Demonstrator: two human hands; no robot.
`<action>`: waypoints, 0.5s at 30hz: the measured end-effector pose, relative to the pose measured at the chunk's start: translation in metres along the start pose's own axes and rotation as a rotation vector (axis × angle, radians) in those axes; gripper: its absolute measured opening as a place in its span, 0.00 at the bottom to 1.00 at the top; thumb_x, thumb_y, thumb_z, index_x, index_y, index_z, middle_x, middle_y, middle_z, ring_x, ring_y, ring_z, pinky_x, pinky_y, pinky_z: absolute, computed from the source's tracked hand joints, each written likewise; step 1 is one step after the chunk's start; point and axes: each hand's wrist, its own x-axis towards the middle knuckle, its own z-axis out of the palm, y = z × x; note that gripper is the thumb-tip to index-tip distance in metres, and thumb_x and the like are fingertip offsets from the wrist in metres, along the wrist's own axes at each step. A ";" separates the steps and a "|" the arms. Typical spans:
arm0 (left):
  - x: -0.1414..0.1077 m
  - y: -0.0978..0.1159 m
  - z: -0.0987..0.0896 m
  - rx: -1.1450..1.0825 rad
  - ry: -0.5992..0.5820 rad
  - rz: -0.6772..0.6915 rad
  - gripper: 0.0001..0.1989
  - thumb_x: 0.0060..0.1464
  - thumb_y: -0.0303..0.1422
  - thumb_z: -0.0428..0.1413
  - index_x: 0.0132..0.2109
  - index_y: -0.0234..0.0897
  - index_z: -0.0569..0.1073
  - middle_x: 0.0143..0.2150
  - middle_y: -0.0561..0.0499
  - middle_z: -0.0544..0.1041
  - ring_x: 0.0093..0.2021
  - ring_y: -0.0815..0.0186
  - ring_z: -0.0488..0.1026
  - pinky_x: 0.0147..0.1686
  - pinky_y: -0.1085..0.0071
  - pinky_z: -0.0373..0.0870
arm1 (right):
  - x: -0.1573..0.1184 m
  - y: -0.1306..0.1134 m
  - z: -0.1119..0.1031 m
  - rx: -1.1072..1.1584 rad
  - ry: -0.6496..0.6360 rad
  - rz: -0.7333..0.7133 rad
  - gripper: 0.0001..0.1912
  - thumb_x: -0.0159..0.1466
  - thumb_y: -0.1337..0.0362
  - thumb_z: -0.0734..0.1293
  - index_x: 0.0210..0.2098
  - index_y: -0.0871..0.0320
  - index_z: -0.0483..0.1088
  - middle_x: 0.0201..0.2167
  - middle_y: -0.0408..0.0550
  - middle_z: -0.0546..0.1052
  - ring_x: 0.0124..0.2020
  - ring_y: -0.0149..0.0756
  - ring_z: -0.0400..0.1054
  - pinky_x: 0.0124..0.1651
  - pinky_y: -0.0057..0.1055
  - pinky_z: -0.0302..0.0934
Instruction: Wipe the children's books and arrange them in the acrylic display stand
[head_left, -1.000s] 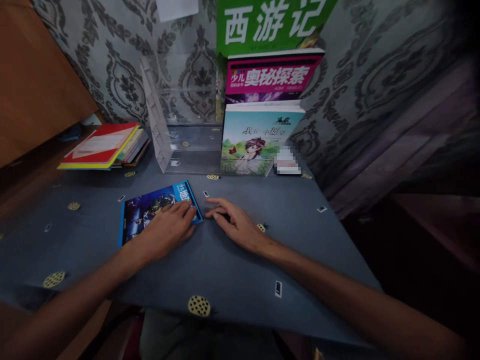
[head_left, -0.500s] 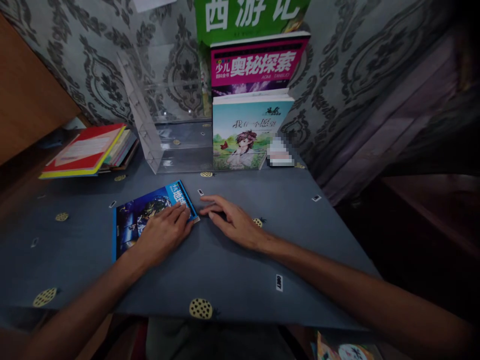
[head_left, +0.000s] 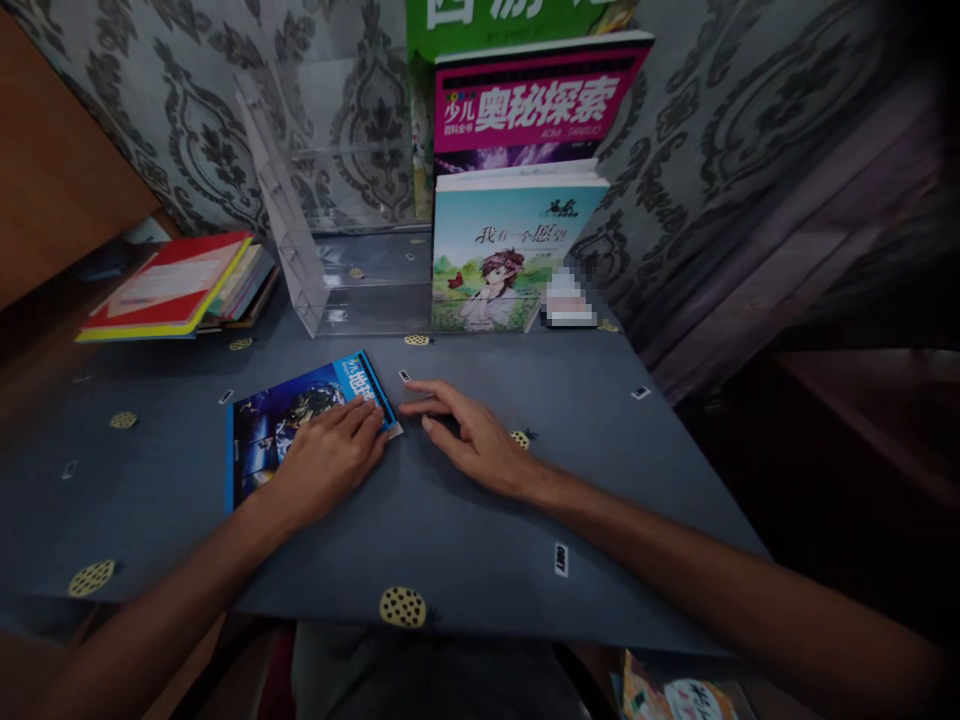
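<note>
A blue book [head_left: 259, 430] with a globe on its cover lies flat and slanted on the table. My left hand [head_left: 330, 450] rests on top of it, fingers stretched across the cover toward the upper right corner, partly hiding the globe and title. Just right of the book, my right hand [head_left: 472, 430] is held over the tablecloth with thumb and fingers apart. Nothing is in it, and its fingertips point at the book's right edge with a small gap.
Behind the hands stands a clear acrylic book rack [head_left: 300, 270]. It holds a teal book [head_left: 480, 215], a magenta book [head_left: 525, 110] and a green book [head_left: 517, 30]. A stack of books and folders [head_left: 165, 290] lies at the left. The grey tablecloth [head_left: 480, 540] has pineapple prints.
The view has tilted and shifted slightly, so the rack and its books sit a little higher in the picture. My right hand's thumb and fingers are slightly more apart; my left hand stays on the book.
</note>
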 end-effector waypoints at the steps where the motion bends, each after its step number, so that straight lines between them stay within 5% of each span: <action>1: 0.000 0.000 0.000 0.002 0.003 0.001 0.17 0.68 0.36 0.45 0.50 0.34 0.76 0.50 0.40 0.81 0.52 0.54 0.78 0.51 0.57 0.78 | 0.000 0.000 0.000 0.002 0.001 -0.006 0.22 0.69 0.69 0.59 0.62 0.57 0.60 0.51 0.51 0.79 0.42 0.35 0.74 0.38 0.31 0.64; 15: -0.001 -0.001 0.002 -0.024 0.048 0.035 0.17 0.67 0.33 0.47 0.51 0.30 0.77 0.50 0.37 0.81 0.53 0.53 0.77 0.51 0.57 0.77 | -0.003 -0.005 0.000 -0.020 -0.024 -0.042 0.23 0.69 0.69 0.59 0.63 0.55 0.60 0.51 0.53 0.78 0.56 0.43 0.70 0.46 0.38 0.68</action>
